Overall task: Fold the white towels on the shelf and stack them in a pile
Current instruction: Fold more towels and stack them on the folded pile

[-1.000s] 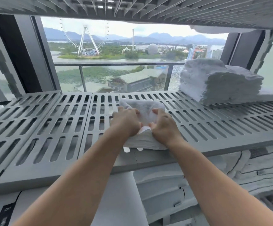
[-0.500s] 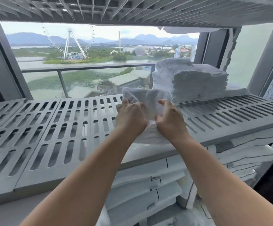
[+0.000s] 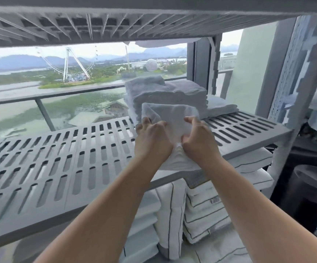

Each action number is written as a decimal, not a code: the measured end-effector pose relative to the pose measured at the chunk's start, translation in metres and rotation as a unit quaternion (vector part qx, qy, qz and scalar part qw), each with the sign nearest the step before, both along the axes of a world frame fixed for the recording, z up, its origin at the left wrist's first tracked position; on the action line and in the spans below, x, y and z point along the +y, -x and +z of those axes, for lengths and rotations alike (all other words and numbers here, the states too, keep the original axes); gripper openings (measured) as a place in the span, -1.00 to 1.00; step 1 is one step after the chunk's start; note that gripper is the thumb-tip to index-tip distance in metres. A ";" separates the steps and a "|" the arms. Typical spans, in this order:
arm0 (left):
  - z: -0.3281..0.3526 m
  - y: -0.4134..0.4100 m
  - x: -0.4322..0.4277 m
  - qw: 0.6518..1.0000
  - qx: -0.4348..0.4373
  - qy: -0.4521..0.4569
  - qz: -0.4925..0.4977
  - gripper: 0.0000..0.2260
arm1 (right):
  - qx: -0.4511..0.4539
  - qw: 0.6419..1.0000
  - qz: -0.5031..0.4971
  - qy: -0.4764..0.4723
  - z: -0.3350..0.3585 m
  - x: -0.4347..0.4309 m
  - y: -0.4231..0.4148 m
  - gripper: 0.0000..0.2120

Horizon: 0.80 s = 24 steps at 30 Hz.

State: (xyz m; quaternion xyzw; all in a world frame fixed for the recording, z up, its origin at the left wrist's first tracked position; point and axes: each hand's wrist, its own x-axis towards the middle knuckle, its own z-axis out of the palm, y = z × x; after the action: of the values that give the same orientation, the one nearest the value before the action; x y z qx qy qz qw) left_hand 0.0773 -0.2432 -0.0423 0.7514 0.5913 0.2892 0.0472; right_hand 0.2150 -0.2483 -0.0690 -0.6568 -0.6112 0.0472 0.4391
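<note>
A folded white towel (image 3: 172, 114) is held up above the grey slatted shelf (image 3: 59, 158), just in front of the pile of folded white towels (image 3: 165, 92) at the shelf's back right. My left hand (image 3: 152, 139) grips the towel's left side and my right hand (image 3: 197, 139) grips its right side, both with fingers curled into the cloth. The towel's lower edge hangs below my hands over the shelf's front edge.
Another shelf (image 3: 116, 27) runs close overhead. The rack's upright post (image 3: 294, 92) stands at the right. White bedding with dark piping (image 3: 207, 211) is stacked on the level below. A window with a railing lies behind the shelf.
Both hands have lifted the folded towel off the shelf and carried it right, toward the pile. The view has swung to the right with them.
</note>
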 end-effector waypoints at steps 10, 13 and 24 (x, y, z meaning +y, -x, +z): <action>-0.011 -0.111 0.053 0.998 0.005 -0.016 -0.058 -0.52 | 0.024 0.998 -0.058 0.001 -0.008 0.037 -0.111 -0.43; -0.009 -0.145 0.077 0.996 -0.003 -0.024 -0.084 -0.52 | 0.022 0.997 -0.080 -0.009 -0.003 0.054 -0.144 -0.44; 0.015 -0.239 0.165 0.989 -0.005 -0.060 -0.135 -0.51 | 0.025 0.989 -0.140 -0.033 0.024 0.129 -0.235 -0.43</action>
State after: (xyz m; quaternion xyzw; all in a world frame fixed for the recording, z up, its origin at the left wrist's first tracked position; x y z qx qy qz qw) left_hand 0.3167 -0.0787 -0.0275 0.8244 0.4655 0.3190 0.0435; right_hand 0.4498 -0.1192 -0.0449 -0.7192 -0.5037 -0.0185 0.4782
